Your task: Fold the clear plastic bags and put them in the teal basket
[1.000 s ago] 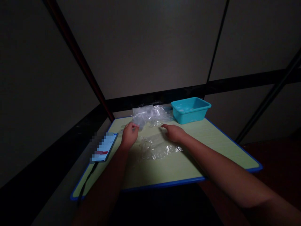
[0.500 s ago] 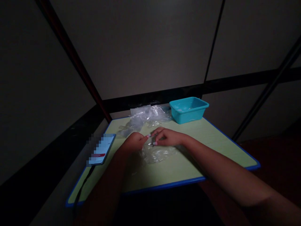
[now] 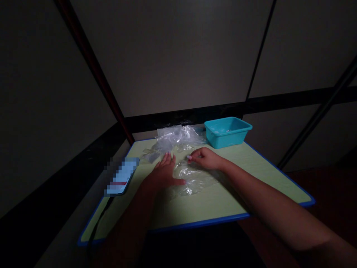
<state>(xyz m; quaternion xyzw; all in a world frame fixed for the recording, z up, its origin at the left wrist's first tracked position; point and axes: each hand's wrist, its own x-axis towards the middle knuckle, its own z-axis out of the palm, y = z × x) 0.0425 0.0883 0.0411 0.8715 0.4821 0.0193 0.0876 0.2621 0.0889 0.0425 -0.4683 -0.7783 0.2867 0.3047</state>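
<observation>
A clear plastic bag [image 3: 192, 178] lies crinkled on the pale green tabletop between my hands. My left hand [image 3: 166, 172] rests at its left side, fingers stretched forward and thumb spread across the plastic. At the bag's far edge, my right hand [image 3: 208, 158] has its thumb and fingertips pinched together on the plastic. The bag's right part runs under my right wrist and is hard to make out.
More clear plastic bags [image 3: 178, 137] lie in a loose heap at the back. A turquoise basin [image 3: 227, 137] stands at the back right. On the left is a phone [image 3: 124, 176] with a lit screen and a dark cord [image 3: 99, 219]. The table [image 3: 200, 222] has a blue edge.
My left hand has opened from a pinch and now lies spread on the bag. The right hand has drawn away from it to the right, and the bag is spread out more.
</observation>
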